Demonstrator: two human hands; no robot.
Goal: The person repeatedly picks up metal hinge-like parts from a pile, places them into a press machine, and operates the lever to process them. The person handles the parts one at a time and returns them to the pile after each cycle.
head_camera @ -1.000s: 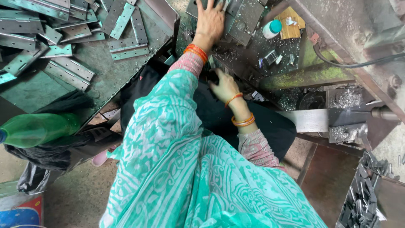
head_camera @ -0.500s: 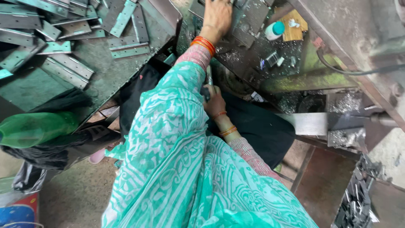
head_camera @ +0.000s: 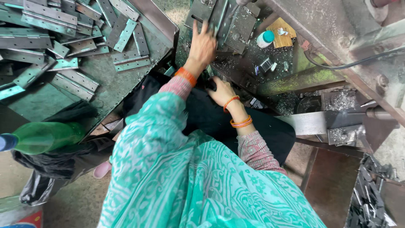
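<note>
Your left hand (head_camera: pixel 202 44) reaches far forward, arm nearly straight, fingers spread and pressed flat. Your right hand (head_camera: pixel 220 89) sits lower and nearer, wrist bent, fingers curled in a loose grip.

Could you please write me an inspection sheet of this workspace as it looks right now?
Surface: dark metal machine bed, strewn with fine metal shavings.
Job's things: grey metal plates on the machine bed, under the left hand's fingers.
Clutter: pile of grey steel hinges on the green-grey tray at left; small white bottle with a teal cap; green plastic bottle lying on black cloth.
Grip: left hand reaches onto the plates, fingers spread; right hand rests low by the bed's edge, what it holds is hidden.
Cables: black cable runs along the machine frame at right.
Surroundings: box of dark metal scrap at lower right.
</note>
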